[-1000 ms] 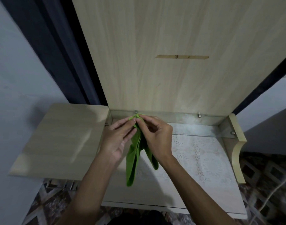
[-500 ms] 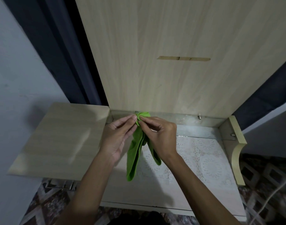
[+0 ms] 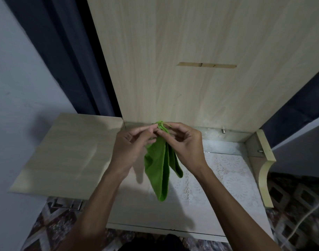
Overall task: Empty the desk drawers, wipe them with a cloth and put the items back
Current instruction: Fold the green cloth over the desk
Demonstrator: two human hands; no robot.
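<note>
- We see both hands raised over the bench (image 3: pixel 218 212), meeting at the top corner of a green cloth (image 3: pixel 159 165).
- The left hand (image 3: pixel 129 151) pinches the bunched top of the cloth with thumb and fingertips; the right hand (image 3: pixel 186 144) pinches the same corner from the other side, its remaining fingers curled.
- The cloth hangs down in long folds between the two wrists, its lower tip above the bench's lace-patterned cover (image 3: pixel 227 178), whether touching it we cannot tell.
- Behind the hands rises a tall wooden back panel (image 3: pixel 191 51) with a narrow slot (image 3: pixel 206 65) cut across it.
- A lower wooden side surface (image 3: pixel 64 153) sits just beside the bench on the left, with a metal handle (image 3: pixel 67 204) showing beneath its front edge.
- A curved wooden side piece (image 3: pixel 265 165) bounds the bench on the right.
- A dark curtain (image 3: pixel 68 51) hangs behind on the left; a white cord (image 3: pixel 303 220) trails over the patterned floor (image 3: pixel 46 230) on the right.
</note>
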